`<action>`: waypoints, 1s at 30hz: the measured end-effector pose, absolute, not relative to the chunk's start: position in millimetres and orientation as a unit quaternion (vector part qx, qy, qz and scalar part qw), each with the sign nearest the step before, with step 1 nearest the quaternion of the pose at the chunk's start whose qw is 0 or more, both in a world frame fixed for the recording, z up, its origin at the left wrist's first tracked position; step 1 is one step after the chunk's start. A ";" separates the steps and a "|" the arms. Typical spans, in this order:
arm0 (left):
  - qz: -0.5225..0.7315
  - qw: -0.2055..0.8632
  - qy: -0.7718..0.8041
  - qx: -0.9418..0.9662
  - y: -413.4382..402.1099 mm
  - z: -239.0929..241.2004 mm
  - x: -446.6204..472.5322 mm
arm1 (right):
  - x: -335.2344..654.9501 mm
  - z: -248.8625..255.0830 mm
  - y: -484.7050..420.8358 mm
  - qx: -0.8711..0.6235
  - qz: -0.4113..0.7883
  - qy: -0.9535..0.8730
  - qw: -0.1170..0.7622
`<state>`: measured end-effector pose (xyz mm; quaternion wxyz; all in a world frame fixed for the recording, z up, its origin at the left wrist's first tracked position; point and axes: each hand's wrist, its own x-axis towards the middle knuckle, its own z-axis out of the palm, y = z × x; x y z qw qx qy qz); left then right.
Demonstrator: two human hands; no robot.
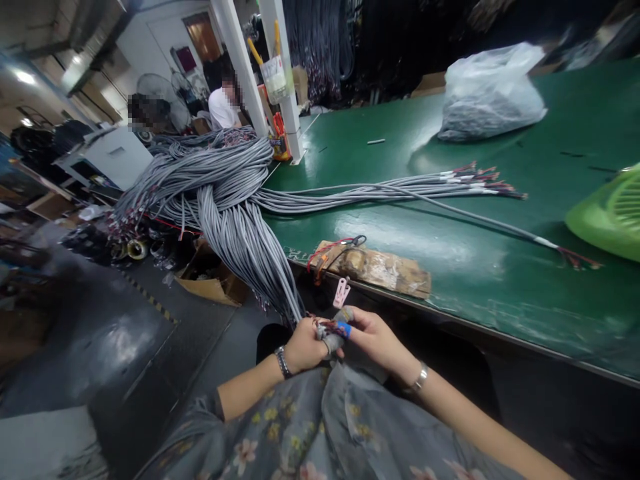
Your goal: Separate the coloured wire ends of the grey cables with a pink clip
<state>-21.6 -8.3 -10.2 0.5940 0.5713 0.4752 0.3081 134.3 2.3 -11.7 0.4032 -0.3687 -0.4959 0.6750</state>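
Close to my lap, my left hand (304,348) is closed around the stripped ends of grey cables. Thin dark-red and brown wires (327,326) poke out between its fingers. My right hand (376,339) meets it from the right, thumb and forefinger pinched at the wire tips. Blue tape wraps its thumb, and greyish wraps cover fingertips where the hands meet. From the held ends, the grey cable bundle (250,243) runs up over the table edge to a large pile. A pink clip (341,292) hangs just above my fingers at the table edge.
On the green table (480,267) lie a worn wooden board (385,268), fanned-out cables (360,193) with bared ends, a white plastic bag (493,93) and a green basket (610,213). A white post (285,87) rises behind. A person (223,107) sits beyond the pile.
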 end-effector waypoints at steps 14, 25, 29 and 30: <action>0.400 0.589 0.467 0.524 -9.5 -12.6 -20.9 | 124.6 -18.8 -7.8 -0.383 0.718 -0.369 0.450; 0.406 0.614 0.474 0.483 -9.9 -12.3 -22.3 | 114.7 -11.3 -1.5 -0.382 0.737 -0.343 0.440; 0.449 0.626 0.476 0.425 -12.1 -23.6 -20.6 | 111.0 -9.4 -0.3 -0.380 0.737 -0.334 0.448; 0.454 0.624 0.474 0.425 -12.4 -25.4 -20.9 | 110.2 -9.5 -0.3 -0.381 0.738 -0.331 0.448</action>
